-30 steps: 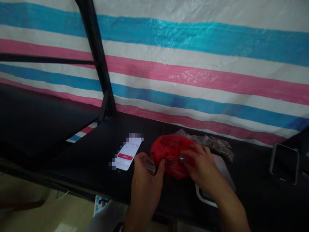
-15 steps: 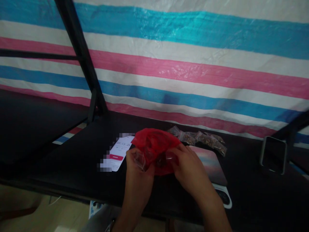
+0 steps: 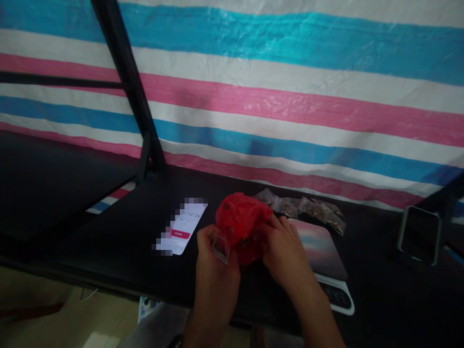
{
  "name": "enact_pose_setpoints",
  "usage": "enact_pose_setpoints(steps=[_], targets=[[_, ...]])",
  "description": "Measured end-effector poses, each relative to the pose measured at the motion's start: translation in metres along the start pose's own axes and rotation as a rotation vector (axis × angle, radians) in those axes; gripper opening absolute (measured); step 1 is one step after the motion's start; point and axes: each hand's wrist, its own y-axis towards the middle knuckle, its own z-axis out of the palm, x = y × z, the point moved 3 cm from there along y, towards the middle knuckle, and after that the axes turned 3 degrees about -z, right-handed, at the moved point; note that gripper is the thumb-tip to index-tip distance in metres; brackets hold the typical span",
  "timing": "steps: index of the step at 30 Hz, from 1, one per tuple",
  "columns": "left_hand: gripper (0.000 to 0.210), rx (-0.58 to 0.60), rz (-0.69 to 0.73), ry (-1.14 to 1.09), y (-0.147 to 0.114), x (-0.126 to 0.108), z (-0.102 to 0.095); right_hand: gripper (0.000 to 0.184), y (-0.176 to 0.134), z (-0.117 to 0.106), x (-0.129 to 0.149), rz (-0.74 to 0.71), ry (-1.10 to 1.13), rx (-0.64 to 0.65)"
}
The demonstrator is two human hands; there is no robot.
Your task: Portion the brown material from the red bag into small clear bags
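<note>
A crumpled red plastic bag [image 3: 241, 217] is between my hands above the black table. My left hand [image 3: 216, 270] is closed around a small clear zip bag [image 3: 221, 249], whose edge sticks out by the thumb; its contents are hard to make out. With fingers curled, my right hand [image 3: 288, 253] grips the right side of the red bag, and its fingertips are partly hidden in the folds. Just right of that hand lies a digital scale [image 3: 321, 249] with a shiny plate and a dark button panel.
Several clear zip bags of small brownish metal pieces [image 3: 315, 210] lie behind the scale. A phone showing a timer [image 3: 188, 224] lies to the left. At right a dark-screened phone [image 3: 420, 237] leans upright. A black metal post [image 3: 136, 96] and striped sheeting [image 3: 271, 92] stand behind.
The red bag has been bunched smaller and drawn off to the right of the phone. More of the clear zip bag's edge shows at my left hand. The view has shifted slightly.
</note>
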Motion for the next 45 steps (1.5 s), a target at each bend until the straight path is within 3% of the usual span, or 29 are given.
enact_pose_setpoints(steps=[4,15,20,23,45], targets=[[0.042,0.036,-0.067,-0.072,0.002,0.004,0.002,0.057,0.001,0.000,0.005,-0.080,0.079,-0.005],[0.057,0.140,-0.215,-0.238,0.003,0.010,0.007,0.056,0.004,0.003,0.004,-0.021,0.101,0.007],[0.057,0.084,-0.167,-0.242,0.004,0.007,0.006,0.058,0.004,0.005,0.006,-0.035,0.072,0.053],[0.058,0.059,-0.165,-0.265,0.004,0.006,0.005,0.058,0.004,0.001,0.007,-0.016,0.045,0.016],[0.053,0.134,-0.156,-0.168,0.003,0.017,0.003,0.048,0.004,0.001,-0.010,0.060,0.070,-0.034]])
